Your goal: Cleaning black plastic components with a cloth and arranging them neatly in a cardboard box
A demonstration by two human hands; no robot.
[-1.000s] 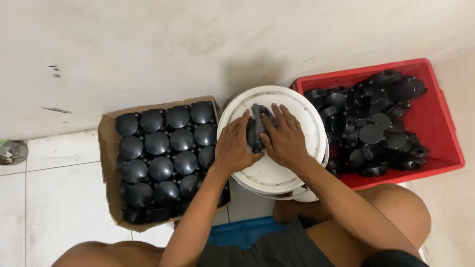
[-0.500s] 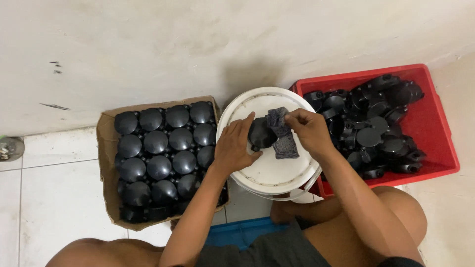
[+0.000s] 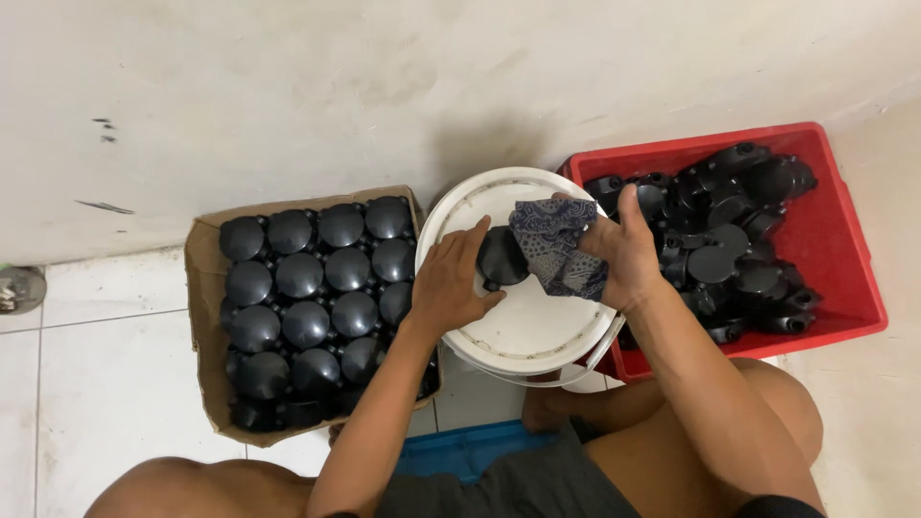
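Observation:
My left hand [image 3: 451,283] grips a round black plastic cap [image 3: 503,256] and holds it on the white bucket lid [image 3: 523,326]. My right hand [image 3: 624,251] holds a dark patterned cloth [image 3: 554,245], spread out just right of the cap and touching its edge. Both hands are over the lid, close together.
A cardboard box [image 3: 206,317] on the left holds several rows of black domed caps [image 3: 307,288]. A red plastic crate [image 3: 844,249] on the right is full of loose black parts [image 3: 729,240]. A blue tray [image 3: 470,449] lies between my knees. A wall stands behind.
My right hand lifted the cloth off the cap, shook it open and moved it right. My left hand has kept the cap in place on the lid.

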